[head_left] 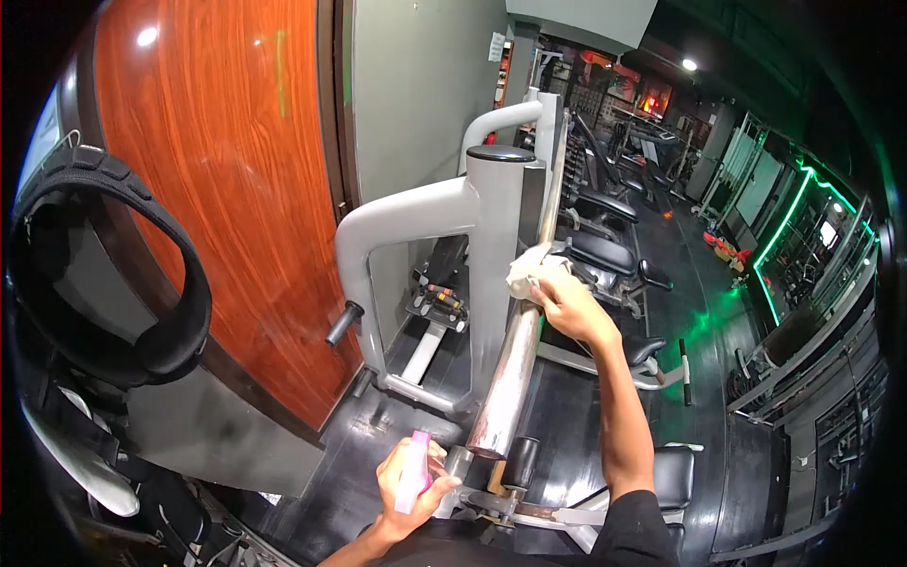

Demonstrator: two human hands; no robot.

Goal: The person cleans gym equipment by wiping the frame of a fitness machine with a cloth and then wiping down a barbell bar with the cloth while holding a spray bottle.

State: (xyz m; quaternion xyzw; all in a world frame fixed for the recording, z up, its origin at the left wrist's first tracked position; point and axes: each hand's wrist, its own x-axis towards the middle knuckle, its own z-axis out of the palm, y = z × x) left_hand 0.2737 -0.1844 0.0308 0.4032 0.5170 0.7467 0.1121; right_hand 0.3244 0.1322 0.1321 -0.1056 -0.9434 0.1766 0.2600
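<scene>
My right hand (567,304) is closed on a whitish cloth (531,272), which is pressed around a barbell (506,387) where its thick chrome sleeve meets the thinner shaft. The sleeve points down toward me, and the shaft runs away behind the cloth. Lower down, my left hand (395,482) grips a pink and white bottle (414,472), apparently a spray bottle, just left of the sleeve's end. The fingers partly cover the bottle. Beside the barbell stands a grey rack upright (496,246) with a black cap.
A black padded belt (109,373) hangs at the left, in front of a reddish wooden panel (203,189). A black peg (344,323) sticks out from the rack frame. Padded benches (605,253) and other gym machines line the right side, near a mirror edged with green light (784,244).
</scene>
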